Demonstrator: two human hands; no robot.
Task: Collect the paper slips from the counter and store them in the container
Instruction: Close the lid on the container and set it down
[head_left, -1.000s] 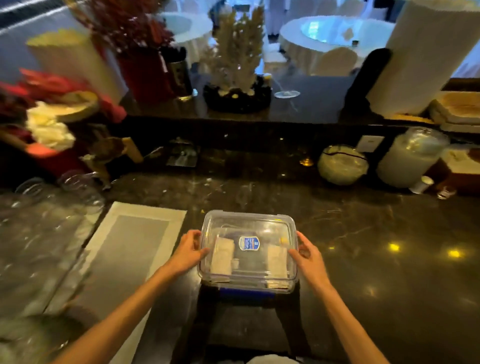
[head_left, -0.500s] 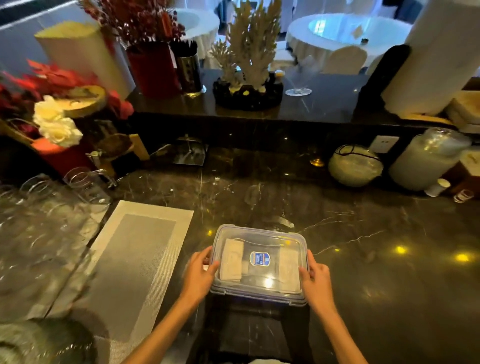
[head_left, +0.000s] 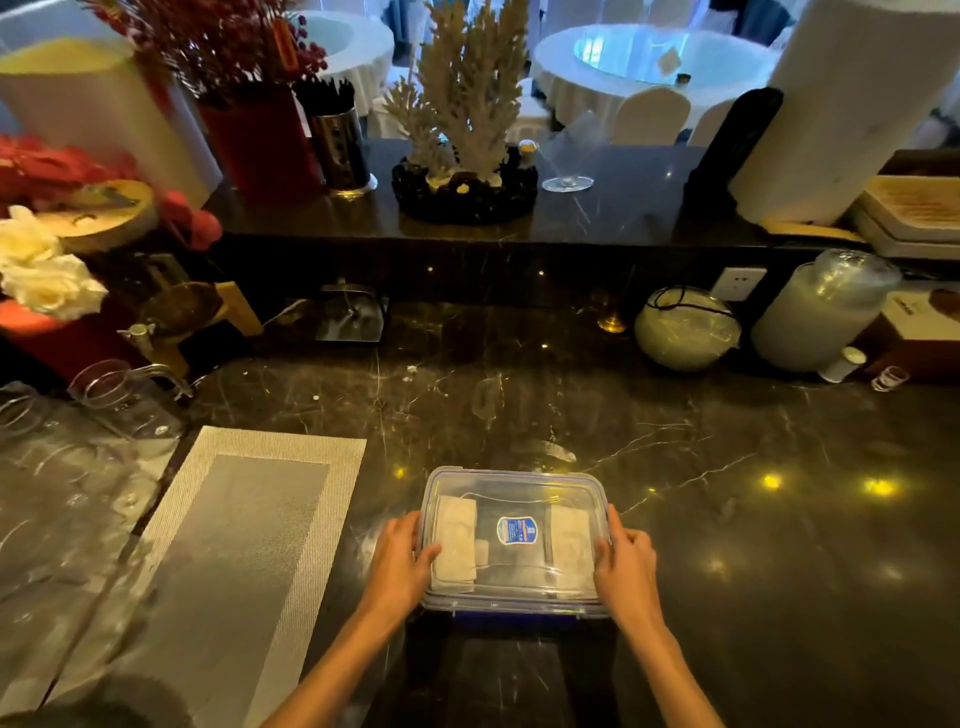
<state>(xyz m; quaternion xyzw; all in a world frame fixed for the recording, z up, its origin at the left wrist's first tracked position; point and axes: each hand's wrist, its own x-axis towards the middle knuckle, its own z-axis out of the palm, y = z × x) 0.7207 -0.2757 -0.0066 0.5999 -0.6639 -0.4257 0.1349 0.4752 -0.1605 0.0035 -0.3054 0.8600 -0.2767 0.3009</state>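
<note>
Paper slips (head_left: 456, 538) sit inside the clear container (head_left: 514, 540) at the counter's (head_left: 727, 519) near edge, lid on. Left hand (head_left: 400, 564) and right hand (head_left: 626, 566) clasp its sides. Storing looks nearly finished; next, likely snap the latches. Beyond, no loose slips visible.

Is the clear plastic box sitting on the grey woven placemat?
No, the clear plastic box rests on the dark marble counter, to the right of the grey woven placemat.

Clear lidded container (head_left: 514, 540) on dark counter (head_left: 727, 519), paper slips (head_left: 456, 540) inside. L hand (head_left: 400, 564) & R hand (head_left: 626, 569) press its sides. Grey mat (head_left: 234, 545) to left.
</note>
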